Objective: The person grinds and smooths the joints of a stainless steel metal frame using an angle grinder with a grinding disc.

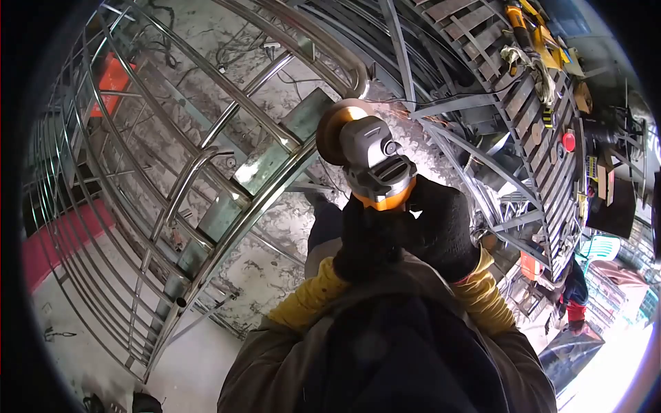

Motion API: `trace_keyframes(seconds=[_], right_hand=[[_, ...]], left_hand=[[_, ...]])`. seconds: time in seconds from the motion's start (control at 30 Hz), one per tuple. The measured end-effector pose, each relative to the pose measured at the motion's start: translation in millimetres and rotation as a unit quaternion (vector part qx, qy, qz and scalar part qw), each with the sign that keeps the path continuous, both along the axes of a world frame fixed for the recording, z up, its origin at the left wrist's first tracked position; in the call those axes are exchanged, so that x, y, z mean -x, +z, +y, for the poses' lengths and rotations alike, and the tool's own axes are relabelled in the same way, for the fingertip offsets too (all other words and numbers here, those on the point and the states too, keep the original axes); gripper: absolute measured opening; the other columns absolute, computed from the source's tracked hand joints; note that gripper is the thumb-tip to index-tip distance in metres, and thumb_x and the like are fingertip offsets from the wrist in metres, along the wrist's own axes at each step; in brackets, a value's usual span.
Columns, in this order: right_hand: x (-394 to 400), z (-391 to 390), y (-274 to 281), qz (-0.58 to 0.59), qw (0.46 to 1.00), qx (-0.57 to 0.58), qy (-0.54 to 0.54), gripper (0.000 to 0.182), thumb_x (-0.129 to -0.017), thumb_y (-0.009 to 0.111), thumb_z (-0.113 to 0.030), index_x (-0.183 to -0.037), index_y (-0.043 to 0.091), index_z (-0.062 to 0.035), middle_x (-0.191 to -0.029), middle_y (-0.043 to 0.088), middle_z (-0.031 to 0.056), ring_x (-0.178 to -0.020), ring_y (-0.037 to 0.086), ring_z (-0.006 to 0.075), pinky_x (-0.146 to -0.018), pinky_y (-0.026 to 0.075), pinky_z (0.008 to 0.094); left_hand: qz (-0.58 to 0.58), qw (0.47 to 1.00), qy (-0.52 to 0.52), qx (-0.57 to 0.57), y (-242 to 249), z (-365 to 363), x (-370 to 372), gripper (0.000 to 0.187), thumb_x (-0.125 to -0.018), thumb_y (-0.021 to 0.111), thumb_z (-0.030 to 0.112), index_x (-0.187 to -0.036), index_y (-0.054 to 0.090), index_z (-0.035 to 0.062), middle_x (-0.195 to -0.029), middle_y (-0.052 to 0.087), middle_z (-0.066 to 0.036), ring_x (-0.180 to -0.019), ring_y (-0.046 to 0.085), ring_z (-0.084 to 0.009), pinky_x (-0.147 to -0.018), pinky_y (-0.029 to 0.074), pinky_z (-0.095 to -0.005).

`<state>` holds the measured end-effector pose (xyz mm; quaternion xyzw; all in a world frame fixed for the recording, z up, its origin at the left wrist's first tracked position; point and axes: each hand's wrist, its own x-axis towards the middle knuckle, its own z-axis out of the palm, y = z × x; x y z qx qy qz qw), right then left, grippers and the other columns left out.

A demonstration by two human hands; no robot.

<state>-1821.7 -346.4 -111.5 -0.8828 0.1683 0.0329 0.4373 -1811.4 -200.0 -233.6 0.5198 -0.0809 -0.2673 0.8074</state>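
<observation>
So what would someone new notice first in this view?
The angle grinder at centre, gripped by both black-gloved hands, left hand and right hand, its disc against the shiny curved steel frame that fills the left side. Next, the slatted metal rack at upper right with yellow tools on it.

gloves point(441, 230): black knitted cloth, matt, on both hands
sleeves point(310, 297): yellow cloth, soft and creased
angle grinder point(375, 162): grey matt plastic body, orange plastic band
grinder disc point(332, 125): brownish, dull, rough-looking
steel frame point(206, 155): round metal tubes, bright and glossy
floor point(275, 268): pale, rough, stained with dark marks
</observation>
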Motion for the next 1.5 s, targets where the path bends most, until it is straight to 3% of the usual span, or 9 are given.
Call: trace_keyframes(seconds=[0.5, 0.6, 0.7, 0.87, 1.0, 1.17, 1.2, 1.27, 1.5], right_hand=[[-11.4, 1.6, 20.1, 0.015, 0.999, 0.027, 0.030, 0.033, -0.077, 0.089, -0.022, -0.099, 0.075, -0.0029, -0.082, 0.076, 0.0119, -0.075, 0.076, 0.0190, -0.070, 0.057, 0.0335], [-14.8, 4.0, 27.8, 0.007, 0.999, -0.036, -0.013, 0.034, -0.076, 0.089, -0.023, -0.100, 0.076, -0.0039, -0.080, 0.075, 0.0111, -0.070, 0.073, 0.0177, -0.067, 0.055, 0.0330], [-15.4, -0.2, 30.1, 0.063, 0.998, -0.022, 0.012, 0.050, -0.081, 0.081, -0.048, -0.108, 0.076, -0.0067, -0.090, 0.076, 0.0168, -0.082, 0.075, 0.0358, -0.075, 0.057, 0.0421], [-15.9, -1.6, 32.7, 0.061, 0.998, 0.004, 0.028, 0.050, -0.081, 0.082, -0.048, -0.107, 0.076, -0.0067, -0.088, 0.075, 0.0167, -0.080, 0.074, 0.0356, -0.073, 0.056, 0.0422], [-13.5, -3.7, 29.9, 0.061, 0.998, -0.012, 0.030, 0.050, -0.081, 0.082, -0.049, -0.107, 0.076, -0.0067, -0.087, 0.075, 0.0168, -0.078, 0.074, 0.0354, -0.072, 0.056, 0.0419], [-15.4, -2.1, 30.7, 0.052, 0.998, -0.012, 0.016, 0.049, -0.081, 0.082, -0.049, -0.105, 0.076, -0.0068, -0.086, 0.075, 0.0165, -0.077, 0.074, 0.0348, -0.070, 0.056, 0.0414], [-15.8, -1.0, 31.0, 0.052, 0.998, -0.012, 0.016, 0.049, -0.081, 0.082, -0.049, -0.105, 0.076, -0.0068, -0.086, 0.075, 0.0165, -0.077, 0.074, 0.0348, -0.070, 0.056, 0.0414], [-16.8, 0.9, 32.0, 0.041, 0.998, -0.036, 0.004, 0.051, -0.080, 0.082, -0.051, -0.105, 0.076, -0.0070, -0.085, 0.075, 0.0164, -0.076, 0.074, 0.0347, -0.070, 0.056, 0.0416], [-14.7, -0.8, 28.3, 0.052, 0.998, -0.014, 0.019, 0.054, -0.079, 0.082, -0.053, -0.105, 0.076, -0.0068, -0.086, 0.075, 0.0168, -0.077, 0.073, 0.0358, -0.070, 0.056, 0.0424]], left_hand=[[0.142, 0.981, -0.068, 0.116, -12.8, 3.0, 20.2, 0.033, -0.109, 0.055, 0.014, -0.137, 0.054, -0.0030, -0.121, 0.066, -0.014, -0.105, 0.069, -0.0221, -0.095, 0.058, -0.0402], [-0.054, 0.998, 0.028, 0.024, 2.6, -6.9, 5.4, 0.040, -0.109, 0.055, 0.025, -0.136, 0.054, -0.0038, -0.108, 0.070, -0.012, -0.087, 0.073, -0.0190, -0.075, 0.061, -0.0321], [0.079, 0.971, -0.041, 0.221, -17.8, 0.0, 18.3, 0.031, -0.110, 0.050, 0.016, -0.131, 0.057, -0.0059, -0.118, 0.070, -0.016, -0.102, 0.071, -0.0213, -0.094, 0.060, -0.0374], [-0.085, 0.988, -0.109, -0.071, -33.5, 19.5, 24.5, 0.030, -0.105, 0.058, 0.017, -0.122, 0.063, -0.0081, -0.108, 0.073, -0.014, -0.092, 0.075, -0.0225, -0.079, 0.063, -0.0353], [-0.100, 0.992, -0.028, -0.066, -8.1, 10.3, 15.0, 0.030, -0.104, 0.059, 0.019, -0.117, 0.066, -0.0080, -0.102, 0.075, -0.014, -0.088, 0.075, -0.0233, -0.076, 0.063, -0.0364], [-0.403, 0.878, -0.004, -0.257, -20.0, 15.5, 18.1, 0.030, -0.107, 0.055, 0.020, -0.112, 0.070, -0.0055, -0.097, 0.077, -0.013, -0.084, 0.076, -0.0229, -0.072, 0.062, -0.0359], [-0.403, 0.878, -0.005, -0.257, -15.7, 14.0, 16.7, 0.030, -0.107, 0.055, 0.020, -0.112, 0.070, -0.0055, -0.097, 0.077, -0.013, -0.084, 0.076, -0.0229, -0.072, 0.062, -0.0359], [0.023, 0.999, -0.028, -0.006, -5.2, 8.5, 14.2, 0.031, -0.108, 0.052, 0.020, -0.109, 0.071, -0.0056, -0.092, 0.076, -0.013, -0.080, 0.076, -0.0227, -0.071, 0.062, -0.0355], [-0.085, 0.994, -0.007, -0.064, -19.3, 6.9, 21.1, 0.036, -0.110, 0.048, 0.020, -0.105, 0.070, -0.0091, -0.089, 0.076, -0.015, -0.079, 0.076, -0.0242, -0.070, 0.063, -0.0355]])
